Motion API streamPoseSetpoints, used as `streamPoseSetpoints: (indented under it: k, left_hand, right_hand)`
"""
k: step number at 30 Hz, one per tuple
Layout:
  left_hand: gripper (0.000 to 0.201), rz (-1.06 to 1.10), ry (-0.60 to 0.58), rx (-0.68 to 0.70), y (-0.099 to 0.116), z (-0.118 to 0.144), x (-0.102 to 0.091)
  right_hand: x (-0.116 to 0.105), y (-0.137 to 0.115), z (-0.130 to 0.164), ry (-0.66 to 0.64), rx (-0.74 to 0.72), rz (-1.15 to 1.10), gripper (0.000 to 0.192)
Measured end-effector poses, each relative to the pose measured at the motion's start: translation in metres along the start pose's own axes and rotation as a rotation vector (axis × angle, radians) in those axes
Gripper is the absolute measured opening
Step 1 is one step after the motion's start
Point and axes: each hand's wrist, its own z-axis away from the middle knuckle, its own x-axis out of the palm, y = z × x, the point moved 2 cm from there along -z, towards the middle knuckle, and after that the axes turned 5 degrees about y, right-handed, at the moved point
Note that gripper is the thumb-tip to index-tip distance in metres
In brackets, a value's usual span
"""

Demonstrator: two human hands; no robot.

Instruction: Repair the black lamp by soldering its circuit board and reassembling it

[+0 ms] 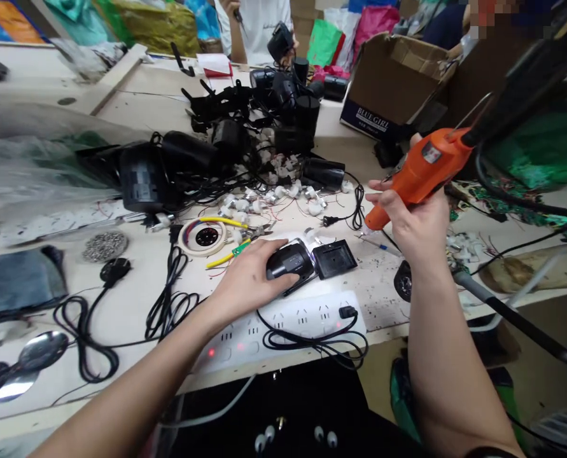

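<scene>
My left hand [254, 270] is wrapped over a black plastic housing [290, 262] that lies on the bench, thumb on the near side and fingers on the far side. Touching or nearly touching its right side is a flat black square cover [335, 259]. My right hand [419, 216] grips an orange electric screwdriver [424, 168], raised above the bench with its nose pointing down and left. Whether a bit sticks out of the nose I cannot tell. Yellow-handled pliers [221, 259] lie beyond my left hand, beside a roll of tape [204, 236].
A white power strip [283, 327] with a plugged-in black cord runs along the front edge. Small white motors [287, 187] and black housings [142, 175] crowd the middle and back. A cardboard box [392, 86] stands back right. Another person [264, 32] sits across the bench.
</scene>
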Motion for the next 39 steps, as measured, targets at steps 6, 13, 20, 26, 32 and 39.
streamPoseSetpoints:
  k: [6, 13, 20, 26, 32, 39]
  left_hand:
    - [0.048, 0.113, -0.064, 0.044, -0.004, -0.004, -0.003]
    - [0.046, 0.094, -0.060, 0.155, -0.007, -0.008, -0.002]
    - [0.046, -0.100, -0.057, 0.180, 0.002, 0.002, 0.001]
    - [0.043, -0.219, -0.006, 0.183, 0.008, 0.013, 0.009]
    - [0.057, -0.297, 0.108, 0.244, 0.006, 0.016, 0.016]
    - [0.054, -0.300, 0.220, 0.247, 0.003, 0.016, 0.024]
  right_hand:
    - [0.004, -0.020, 0.020, -0.057, 0.012, -0.009, 0.059]
    - [0.016, -0.059, 0.043, -0.230, 0.184, -0.199, 0.099]
    - [0.042, -0.071, 0.053, -0.316, 0.301, -0.289, 0.108]
    - [0.054, -0.072, 0.059, -0.272, 0.311, -0.536, 0.078]
    - [0.055, -0.096, 0.057, -0.038, 0.142, -0.906, 0.042]
    - [0.054, -0.094, 0.061, -0.181, 0.229, -0.863, 0.076]
